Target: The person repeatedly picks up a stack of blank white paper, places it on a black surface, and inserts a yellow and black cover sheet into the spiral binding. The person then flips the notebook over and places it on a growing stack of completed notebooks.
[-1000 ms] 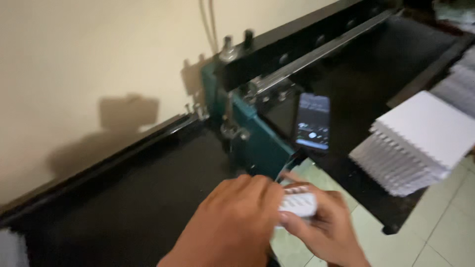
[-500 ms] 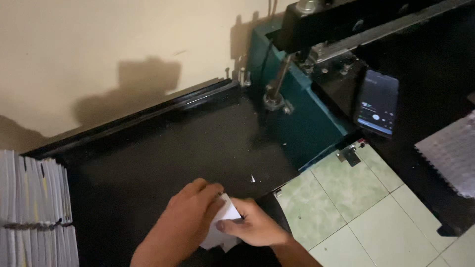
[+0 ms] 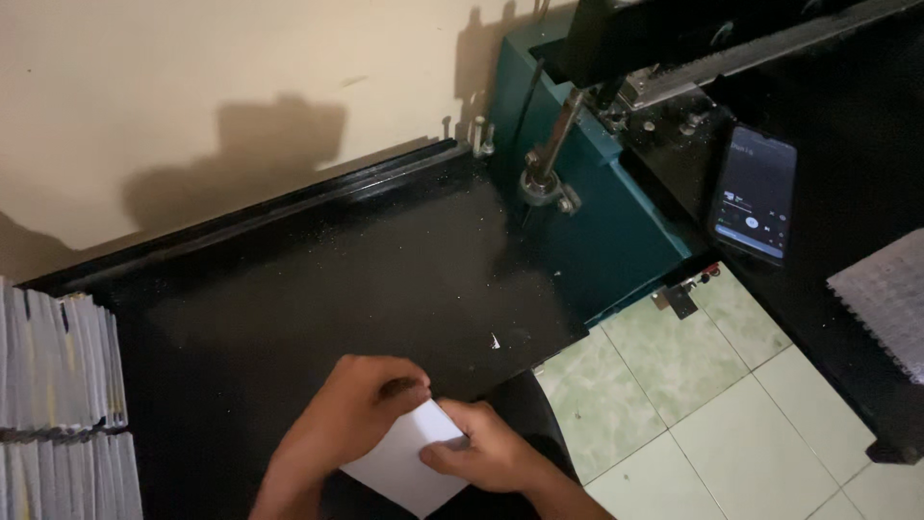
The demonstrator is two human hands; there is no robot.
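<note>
Both of my hands hold a small white stack of paper (image 3: 409, 460) at the near edge of a black work table (image 3: 318, 279). My left hand (image 3: 351, 416) covers its upper left corner from above. My right hand (image 3: 481, 451) grips its right edge with thumb on top. The stack sits low over the table edge; its underside is hidden.
A teal and black machine (image 3: 597, 202) stands at the table's right end. A phone with a lit screen (image 3: 753, 193) lies on the black surface beyond it. Stacked white booklets (image 3: 58, 385) sit at the left, a punched white stack (image 3: 885, 299) at the right, over a green tiled floor (image 3: 693, 404).
My hands carried the white stack from near the machine leftward to the open black table. The view swung left, bringing the booklet piles into sight.
</note>
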